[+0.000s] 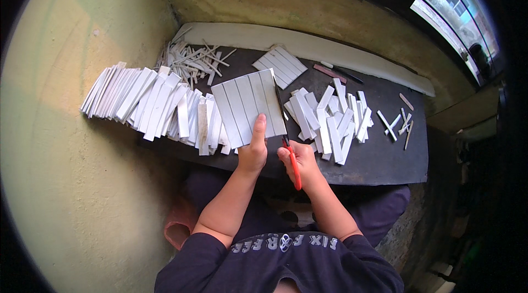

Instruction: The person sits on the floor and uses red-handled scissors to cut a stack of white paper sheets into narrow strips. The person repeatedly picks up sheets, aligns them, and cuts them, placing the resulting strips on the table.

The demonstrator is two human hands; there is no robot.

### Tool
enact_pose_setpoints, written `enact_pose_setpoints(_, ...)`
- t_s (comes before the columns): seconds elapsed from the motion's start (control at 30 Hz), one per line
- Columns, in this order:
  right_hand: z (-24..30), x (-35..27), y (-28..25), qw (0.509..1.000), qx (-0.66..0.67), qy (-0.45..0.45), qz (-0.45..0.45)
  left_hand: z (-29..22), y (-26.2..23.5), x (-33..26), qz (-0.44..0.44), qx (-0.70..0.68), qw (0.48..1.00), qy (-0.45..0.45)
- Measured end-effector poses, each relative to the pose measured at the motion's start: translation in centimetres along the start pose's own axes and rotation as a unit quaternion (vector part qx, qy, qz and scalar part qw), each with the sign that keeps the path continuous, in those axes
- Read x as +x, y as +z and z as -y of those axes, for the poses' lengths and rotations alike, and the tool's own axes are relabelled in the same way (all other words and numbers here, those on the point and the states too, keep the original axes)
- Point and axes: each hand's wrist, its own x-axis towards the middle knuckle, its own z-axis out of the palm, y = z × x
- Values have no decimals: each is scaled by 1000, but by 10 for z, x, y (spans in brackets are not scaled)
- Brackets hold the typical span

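Note:
My left hand (pixel 254 147) grips a white sheet (pixel 245 103) ruled with dark parallel lines, its thumb on top near the lower edge. Closed round the red handles of a pair of scissors (pixel 293 167) is my right hand (pixel 301 158). The dark blades run along the sheet's right edge. A heap of cut white strips (pixel 335 119) lies just right of the scissors. On the left, a long row of stacked white strips (pixel 148 100) reaches toward the wall. Behind the held sheet rests another lined white sheet (pixel 280 66).
The black table top (pixel 385 161) sits over my knees. Thin offcuts (pixel 192 59) are piled at its back left, and a few slivers (pixel 406 122) lie at the right. A pinkish strip (pixel 330 73) and a dark pen (pixel 352 76) are at the back. A yellowish wall (pixel 71 128) stands left.

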Motion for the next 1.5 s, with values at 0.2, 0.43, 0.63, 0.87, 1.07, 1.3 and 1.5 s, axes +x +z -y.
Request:
enact_pose_setpoints(0.2, -2, 1, 4, 1000, 8, -16, -13, 10, -10, 4, 16, -17, 1000, -19)
enact_pose_setpoints(0.43, -4, 1, 5, 999, -1, -30, -25, 0, -2, 2, 20, 8, 1000, 13)
enact_pose_setpoints(0.63, -1, -2, 1, 1000, -16, -12, -21, -1, -2, -1, 47, 38, 998, 4)
enact_pose_setpoints(0.87, 5, -7, -16, 999, 2, -19, -28, -3, 6, -13, 127, 79, 989, 20)
enact_pose_setpoints(1.07, 4, -31, -34, 999, -17, -31, -16, -10, 25, -34, 155, 74, 985, 0)
enact_pose_setpoints(1.3, 9, -51, -93, 996, -44, -55, -60, 11, 73, -51, 223, 70, 972, -30)
enact_pose_setpoints(1.5, 3, -80, -142, 990, 7, -76, -117, 40, 132, -75, 243, 57, 965, -73)
